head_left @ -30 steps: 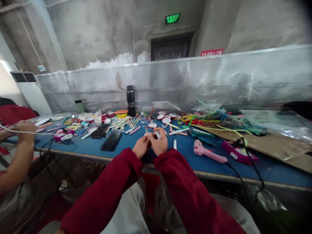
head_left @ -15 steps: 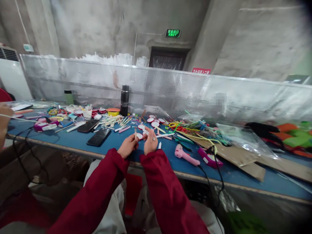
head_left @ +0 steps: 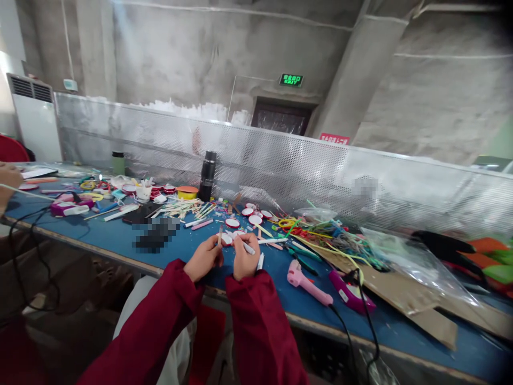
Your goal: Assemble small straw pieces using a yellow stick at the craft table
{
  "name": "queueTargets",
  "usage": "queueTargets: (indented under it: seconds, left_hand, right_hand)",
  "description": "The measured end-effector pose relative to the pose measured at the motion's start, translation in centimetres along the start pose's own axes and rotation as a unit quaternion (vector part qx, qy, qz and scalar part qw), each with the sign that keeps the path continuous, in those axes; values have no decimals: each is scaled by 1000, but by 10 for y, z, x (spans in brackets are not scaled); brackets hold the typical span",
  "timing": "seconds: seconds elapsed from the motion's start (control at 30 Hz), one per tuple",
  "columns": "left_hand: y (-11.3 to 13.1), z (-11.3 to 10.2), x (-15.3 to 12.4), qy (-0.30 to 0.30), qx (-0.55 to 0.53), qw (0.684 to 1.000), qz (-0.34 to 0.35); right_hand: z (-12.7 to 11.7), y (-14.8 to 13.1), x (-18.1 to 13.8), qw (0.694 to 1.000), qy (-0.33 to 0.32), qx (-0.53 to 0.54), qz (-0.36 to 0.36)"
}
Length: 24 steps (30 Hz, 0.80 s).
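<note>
Both my hands hover over the near edge of the blue table [head_left: 120, 240], sleeves dark red. My left hand [head_left: 205, 258] is closed in a pinch on a thin pale stick [head_left: 220, 234] that stands upright. My right hand [head_left: 244, 256] is closed on a short white stick [head_left: 248, 248] that points to the right. The two hands almost touch. Round white and red discs [head_left: 232, 223] lie just beyond my fingers, and another white stick [head_left: 260, 261] lies to the right of my right hand.
A pink glue gun [head_left: 306, 279] and a magenta glue gun [head_left: 350, 291] with black cords lie right of my hands. A black flask [head_left: 207, 168] stands by the perforated metal screen [head_left: 304, 166]. Coloured pipe cleaners [head_left: 332, 235], cardboard [head_left: 409, 299] and another person's hand [head_left: 8, 179] at far left.
The view has tilted up and swung right. My hands have stayed together near the table edge; the left keeps its upright stick, and the right now shows a white stick pointing right.
</note>
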State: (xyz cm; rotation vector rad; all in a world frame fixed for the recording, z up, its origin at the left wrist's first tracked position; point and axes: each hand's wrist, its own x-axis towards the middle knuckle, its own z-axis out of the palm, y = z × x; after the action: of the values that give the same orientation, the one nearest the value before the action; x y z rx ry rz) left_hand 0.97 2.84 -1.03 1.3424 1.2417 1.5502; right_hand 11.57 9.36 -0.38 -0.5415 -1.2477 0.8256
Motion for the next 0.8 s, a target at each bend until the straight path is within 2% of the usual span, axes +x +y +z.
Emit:
queueTargets:
  seconds: [0.13,0.5,0.67,0.8]
  left_hand:
    - [-2,0,-1,-8,17,1000,9]
    - [-8,-1,0,-14,20,1000,19]
    - [-5,-1,-1,-11,16,1000,22]
    - [-1,0,-3,-10,20,1000,21]
  right_hand:
    - [-2,-4,-2,1000,-16,-18,-6]
    - [-4,-3,-2,998,-5,-63,-22]
    - [-4,-2,-2,997,-23,-68,-9]
    - [-4,-3,-1,998,-11,-67,-8]
